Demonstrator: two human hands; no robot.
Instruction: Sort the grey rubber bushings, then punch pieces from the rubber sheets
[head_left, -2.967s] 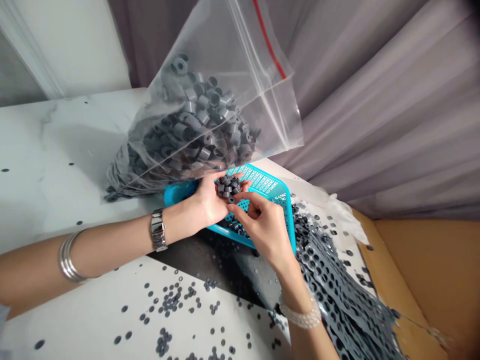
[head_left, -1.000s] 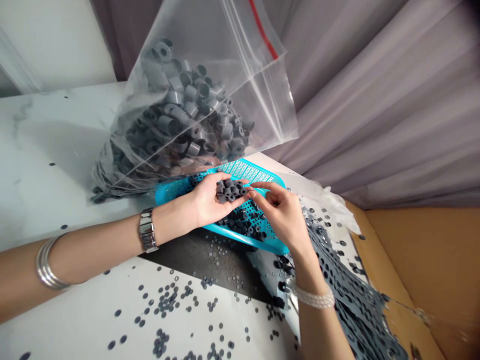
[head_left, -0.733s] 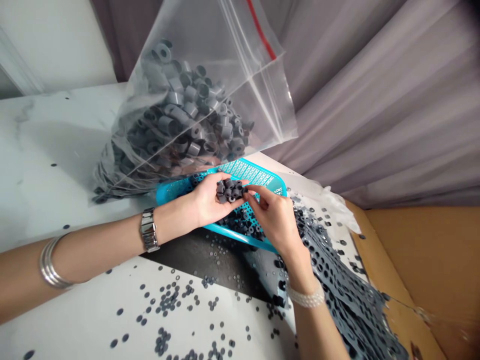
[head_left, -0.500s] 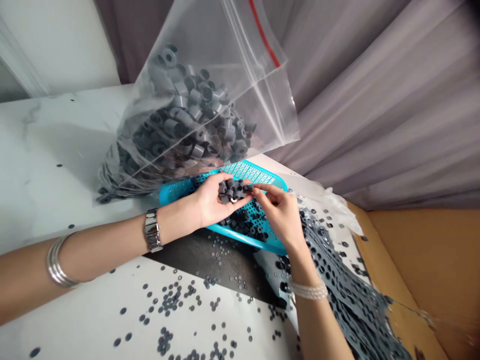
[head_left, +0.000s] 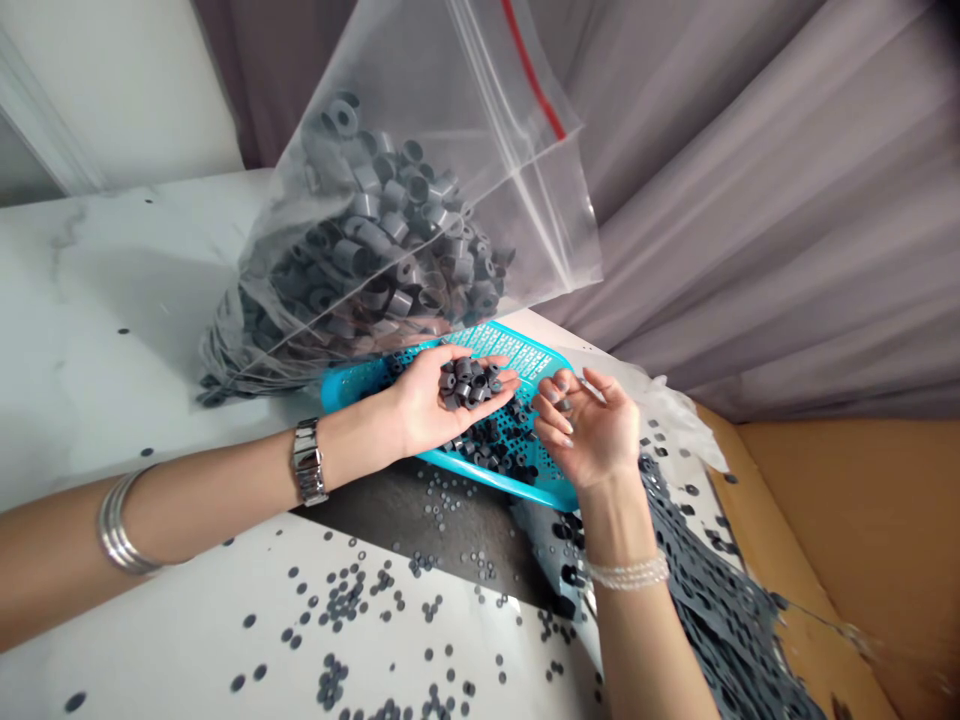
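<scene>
Flat dark discs (head_left: 345, 600) scattered over glossy white tabletop (head_left: 165, 650). Small dark-grey rings (head_left: 469, 383), smooth, short, hollow, heaped in upturned left hand (head_left: 431, 400); fingers extended, cradling pile without closing. Right hand (head_left: 594, 435) just beside, palm up, fingers half-curled; grey bit (head_left: 564, 405) at fingers, cannot tell if gripped. More rings in perforated turquoise basket (head_left: 555, 496) below. Beyond, clear zip bag (head_left: 517, 225) of grey tubes (head_left: 375, 230); pleated curtain (head_left: 750, 200).

Right hand (head_left: 589, 428) now palm up
</scene>
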